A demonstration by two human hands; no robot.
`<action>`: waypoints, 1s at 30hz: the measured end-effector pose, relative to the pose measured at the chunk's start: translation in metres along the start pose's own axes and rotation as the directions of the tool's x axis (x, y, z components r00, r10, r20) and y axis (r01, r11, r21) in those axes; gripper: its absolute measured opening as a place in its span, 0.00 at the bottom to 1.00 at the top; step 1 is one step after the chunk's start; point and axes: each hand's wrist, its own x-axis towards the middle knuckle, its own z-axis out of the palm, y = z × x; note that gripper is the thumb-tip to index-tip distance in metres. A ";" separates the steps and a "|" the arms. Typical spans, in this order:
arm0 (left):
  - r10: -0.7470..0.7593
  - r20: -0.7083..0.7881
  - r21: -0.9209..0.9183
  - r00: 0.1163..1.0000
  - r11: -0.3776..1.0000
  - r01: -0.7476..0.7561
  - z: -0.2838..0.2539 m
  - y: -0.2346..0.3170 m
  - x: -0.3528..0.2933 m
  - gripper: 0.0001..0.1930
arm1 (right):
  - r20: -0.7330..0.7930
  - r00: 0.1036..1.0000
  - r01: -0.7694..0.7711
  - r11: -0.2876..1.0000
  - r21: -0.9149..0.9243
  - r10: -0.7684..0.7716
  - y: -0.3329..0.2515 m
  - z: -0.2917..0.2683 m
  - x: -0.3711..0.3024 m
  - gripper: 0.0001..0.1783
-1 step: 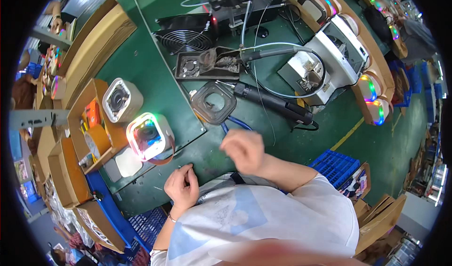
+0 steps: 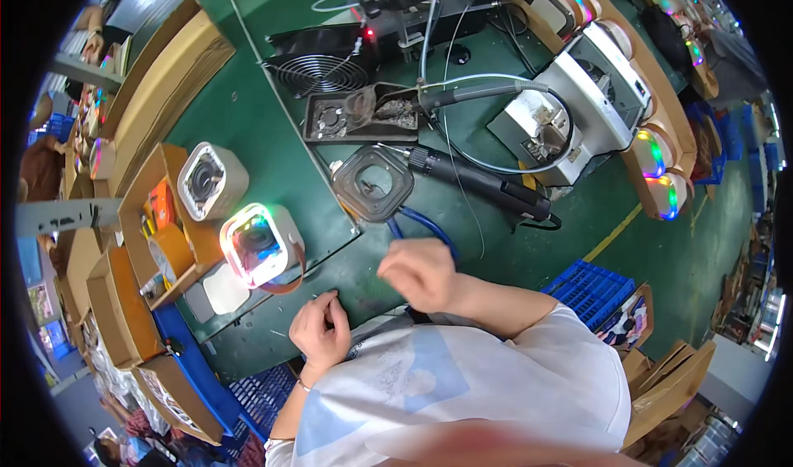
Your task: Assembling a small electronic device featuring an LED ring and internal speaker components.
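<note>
My left hand [image 2: 320, 331] rests at the near table edge, its fingers curled in. Nothing shows in it, and a tiny dark spot lies by its fingertips. My right hand [image 2: 417, 274] hovers over the near edge, loosely closed, with nothing seen in it. Just beyond it lies a blue looped cable or handle [image 2: 428, 217] by a dark square frame [image 2: 357, 184] with a round clear middle. Left of my hands stands a white box-shaped speaker [image 2: 263, 244] with a glowing rim and a brown strap. A second, unlit speaker [image 2: 212, 181] stands behind it.
A black electric screwdriver [image 2: 479, 188] lies right of the frame. Beyond are a black parts tray [image 2: 362, 113], a round-grilled fan [image 2: 320, 75] and a soldering iron [image 2: 475, 93] by a white machine [image 2: 591, 95]. Cardboard boxes [image 2: 124, 302] line the left; a blue crate [image 2: 588, 295] is at right.
My right hand has dropped slightly toward me and to the left. My left hand stays at the table edge. The whole view has shifted a little.
</note>
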 end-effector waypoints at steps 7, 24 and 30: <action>-0.108 0.008 0.208 0.994 0.973 0.104 0.008 0.004 -0.001 0.06 | 0.006 0.911 -0.379 0.832 0.405 0.412 0.010 -0.009 0.006 0.08; -0.190 -0.036 0.248 0.981 0.949 0.193 0.013 -0.004 -0.015 0.06 | 0.060 0.967 -0.248 0.866 0.434 0.247 0.021 -0.017 0.005 0.06; -0.158 -0.031 0.227 0.987 0.961 0.161 0.013 0.000 -0.009 0.06 | 0.056 0.956 -0.288 0.893 0.345 0.286 0.018 -0.016 0.006 0.07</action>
